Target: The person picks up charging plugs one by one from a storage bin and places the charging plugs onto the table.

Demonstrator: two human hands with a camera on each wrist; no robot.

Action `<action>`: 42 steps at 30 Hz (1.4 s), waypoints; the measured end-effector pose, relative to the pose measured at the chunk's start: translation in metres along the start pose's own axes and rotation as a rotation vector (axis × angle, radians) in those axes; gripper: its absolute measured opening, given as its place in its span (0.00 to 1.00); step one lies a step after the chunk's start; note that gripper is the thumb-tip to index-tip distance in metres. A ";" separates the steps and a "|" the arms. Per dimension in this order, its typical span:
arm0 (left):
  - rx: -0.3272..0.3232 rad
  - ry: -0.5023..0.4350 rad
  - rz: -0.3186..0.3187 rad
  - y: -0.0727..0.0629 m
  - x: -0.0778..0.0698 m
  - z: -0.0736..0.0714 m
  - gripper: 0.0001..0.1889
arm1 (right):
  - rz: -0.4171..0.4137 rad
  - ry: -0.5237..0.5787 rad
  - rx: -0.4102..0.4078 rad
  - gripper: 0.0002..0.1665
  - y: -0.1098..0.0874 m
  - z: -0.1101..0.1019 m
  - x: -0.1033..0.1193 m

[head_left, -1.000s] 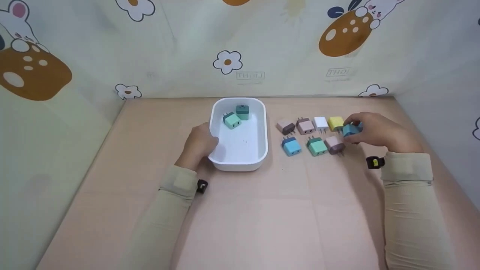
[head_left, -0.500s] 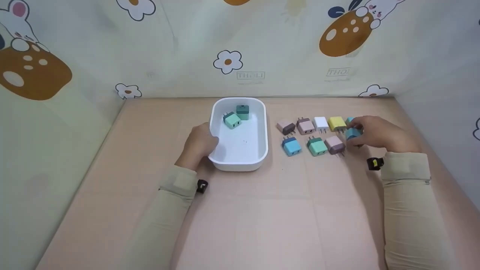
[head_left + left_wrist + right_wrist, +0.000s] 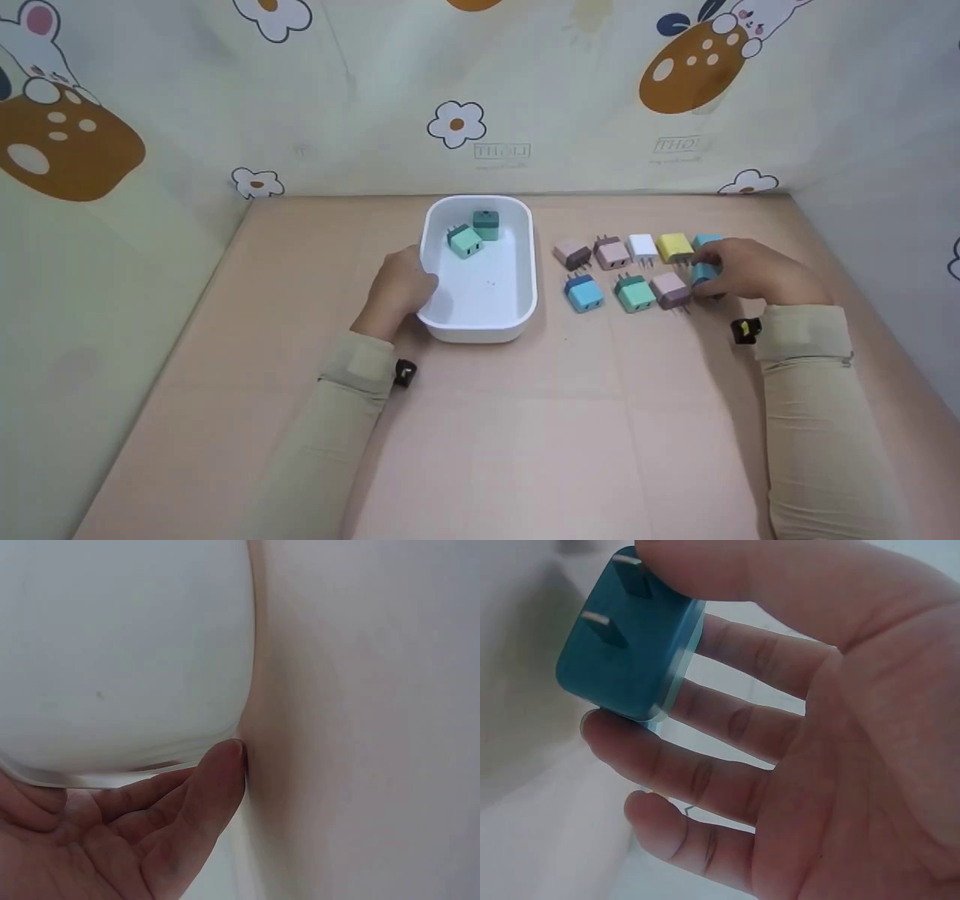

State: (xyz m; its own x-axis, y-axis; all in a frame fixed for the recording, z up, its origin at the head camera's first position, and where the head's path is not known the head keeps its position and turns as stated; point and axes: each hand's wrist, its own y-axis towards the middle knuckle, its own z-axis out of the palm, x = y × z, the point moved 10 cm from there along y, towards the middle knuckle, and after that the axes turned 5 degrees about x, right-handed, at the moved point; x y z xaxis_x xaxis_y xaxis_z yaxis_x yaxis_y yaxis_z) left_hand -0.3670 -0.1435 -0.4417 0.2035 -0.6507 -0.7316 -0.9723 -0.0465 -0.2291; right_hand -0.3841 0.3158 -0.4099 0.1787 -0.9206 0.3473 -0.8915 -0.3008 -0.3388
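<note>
At the left side of a white plastic tub, my left hand grips the rim, and in the left wrist view its fingers lie against the tub's wall. Two green charger plugs, one lighter and one darker, lie inside the tub. My right hand pinches a blue charger plug between thumb and fingers. Close up in the right wrist view, that plug's teal end shows two metal prongs, pointing away from the palm. Another blue plug sits just behind the right hand, partly covered.
Right of the tub, several plugs form two rows. The back row has pinkish ones, a white one and a yellow one. In front are blue, green and mauve plugs. A patterned cloth hangs behind the table.
My right hand has shifted slightly toward me with the blue plug, and another blue plug now shows behind it. The left hand and tub stay in place.
</note>
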 end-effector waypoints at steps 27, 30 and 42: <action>0.009 0.017 0.024 0.001 -0.001 0.000 0.27 | 0.078 0.079 0.072 0.28 0.001 0.011 -0.006; 0.008 0.013 0.024 0.000 -0.001 -0.001 0.27 | 0.088 0.085 0.073 0.27 0.001 0.012 -0.006; 0.005 -0.011 0.030 0.000 -0.001 -0.001 0.27 | 0.087 0.064 0.080 0.28 0.003 0.012 -0.008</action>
State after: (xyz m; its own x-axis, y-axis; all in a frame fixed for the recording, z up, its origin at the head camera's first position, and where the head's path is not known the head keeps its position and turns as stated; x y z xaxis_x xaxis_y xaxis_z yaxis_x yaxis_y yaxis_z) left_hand -0.3673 -0.1437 -0.4402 0.1755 -0.6433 -0.7452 -0.9774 -0.0232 -0.2101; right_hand -0.3827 0.3190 -0.4244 0.0731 -0.9269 0.3680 -0.8659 -0.2420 -0.4377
